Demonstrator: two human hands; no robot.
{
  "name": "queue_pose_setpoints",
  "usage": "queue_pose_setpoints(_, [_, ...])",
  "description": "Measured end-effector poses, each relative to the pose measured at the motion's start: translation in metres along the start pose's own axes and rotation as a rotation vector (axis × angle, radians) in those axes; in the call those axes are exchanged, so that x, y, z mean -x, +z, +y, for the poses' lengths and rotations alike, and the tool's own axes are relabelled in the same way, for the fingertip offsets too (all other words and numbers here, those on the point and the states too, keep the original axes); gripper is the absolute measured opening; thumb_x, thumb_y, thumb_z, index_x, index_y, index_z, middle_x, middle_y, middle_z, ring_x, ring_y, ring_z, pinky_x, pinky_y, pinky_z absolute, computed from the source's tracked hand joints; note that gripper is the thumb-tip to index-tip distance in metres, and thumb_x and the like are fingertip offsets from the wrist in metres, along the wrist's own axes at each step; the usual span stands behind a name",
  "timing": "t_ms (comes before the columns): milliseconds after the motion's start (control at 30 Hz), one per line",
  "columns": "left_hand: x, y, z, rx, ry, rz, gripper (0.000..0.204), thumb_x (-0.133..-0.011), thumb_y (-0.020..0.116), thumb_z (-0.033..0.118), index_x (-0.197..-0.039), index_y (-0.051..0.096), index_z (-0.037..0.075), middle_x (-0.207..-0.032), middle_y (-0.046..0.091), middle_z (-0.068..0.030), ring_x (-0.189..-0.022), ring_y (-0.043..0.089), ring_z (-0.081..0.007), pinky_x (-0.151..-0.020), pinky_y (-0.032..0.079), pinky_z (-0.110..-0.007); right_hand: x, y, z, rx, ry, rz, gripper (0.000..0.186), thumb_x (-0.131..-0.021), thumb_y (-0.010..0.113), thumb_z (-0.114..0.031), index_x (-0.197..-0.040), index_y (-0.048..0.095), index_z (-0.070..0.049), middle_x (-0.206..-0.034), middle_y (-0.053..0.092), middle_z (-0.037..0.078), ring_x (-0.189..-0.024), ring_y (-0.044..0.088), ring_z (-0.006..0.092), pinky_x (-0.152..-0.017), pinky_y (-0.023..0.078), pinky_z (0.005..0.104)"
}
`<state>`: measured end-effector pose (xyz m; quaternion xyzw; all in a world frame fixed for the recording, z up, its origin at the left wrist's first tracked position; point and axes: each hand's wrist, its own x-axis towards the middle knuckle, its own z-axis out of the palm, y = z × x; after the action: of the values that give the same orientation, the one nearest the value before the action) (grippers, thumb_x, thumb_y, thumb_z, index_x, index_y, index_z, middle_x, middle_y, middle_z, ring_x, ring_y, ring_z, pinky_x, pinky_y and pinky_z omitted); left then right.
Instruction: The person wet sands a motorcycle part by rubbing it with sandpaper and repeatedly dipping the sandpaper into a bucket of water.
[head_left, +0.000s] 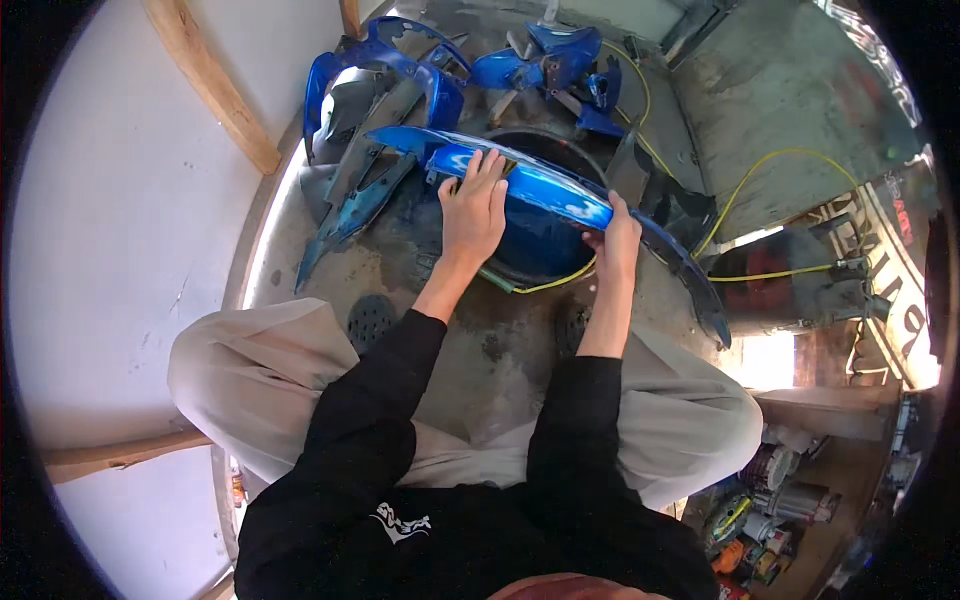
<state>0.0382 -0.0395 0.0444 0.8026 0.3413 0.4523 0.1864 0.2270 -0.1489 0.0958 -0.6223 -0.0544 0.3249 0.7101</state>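
A long, curved, glossy blue plastic body panel (545,193) lies across the space before me, above a dark round tub (540,268). My left hand (474,212) rests on the panel's near face, its fingers stretched out and slightly apart. A small brownish bit shows beside its fingertips; I cannot make out what it is. My right hand (616,240) grips the panel towards its right end, with the thumb over the face and the other fingers curled beneath. The panel hides much of the tub's far side.
More blue fairing pieces (545,65) and a large blue frame-like panel (385,50) lie at the back. A dark curved panel (690,275) is right of the tub. A yellow hose (770,274) runs along the right. Cans and tools (770,510) crowd the lower right.
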Motion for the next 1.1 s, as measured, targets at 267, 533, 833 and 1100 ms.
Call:
queue_pose_setpoints(267, [-0.040, 0.018, 0.006, -0.034, -0.022, 0.066, 0.040, -0.112, 0.049, 0.026, -0.139, 0.069, 0.004, -0.153, 0.063, -0.0111, -0.151, 0.048, -0.0281, -0.114, 0.032, -0.056, -0.049, 0.000, -0.078, 0.898, -0.406, -0.272, 0.055, -0.106, 0.067, -0.043, -0.075, 0.076, 0.002, -0.060, 0.067, 0.008, -0.047, 0.060, 0.0145, -0.048, 0.047, 0.0304])
queue_pose_setpoints(533, [-0.059, 0.021, 0.004, -0.095, -0.060, 0.047, 0.040, -0.114, 0.047, 0.027, -0.140, 0.068, 0.006, -0.152, 0.064, -0.0093, -0.149, 0.050, -0.0276, -0.111, 0.031, -0.055, -0.051, 0.002, -0.113, 1.396, -0.716, -0.686, 0.077, -0.084, 0.078, -0.073, -0.099, 0.080, 0.002, -0.083, 0.076, 0.019, -0.084, 0.075, 0.0341, -0.082, 0.057, 0.0460])
queue_pose_setpoints(833, [-0.001, 0.041, 0.084, -0.086, 0.128, -0.065, 0.043, -0.110, 0.050, 0.023, -0.148, 0.062, 0.008, -0.161, 0.055, -0.0106, -0.154, 0.044, -0.0263, -0.113, 0.025, -0.054, -0.055, -0.026, -0.082, 1.407, -0.983, -0.626, 0.071, -0.085, 0.080, -0.066, -0.114, 0.077, -0.001, -0.093, 0.076, 0.026, -0.088, 0.074, 0.0449, -0.083, 0.058, 0.0530])
queue_pose_setpoints(1100, [-0.008, 0.014, -0.016, -0.249, -0.126, 0.160, 0.041, -0.108, 0.051, 0.019, -0.146, 0.062, 0.007, -0.162, 0.054, -0.0122, -0.155, 0.043, -0.0275, -0.114, 0.027, -0.057, -0.035, -0.018, -0.066, 1.408, -1.178, -0.580, 0.072, -0.087, 0.079, -0.063, -0.118, 0.074, 0.002, -0.085, 0.074, 0.027, -0.081, 0.074, 0.0450, -0.074, 0.059, 0.0514])
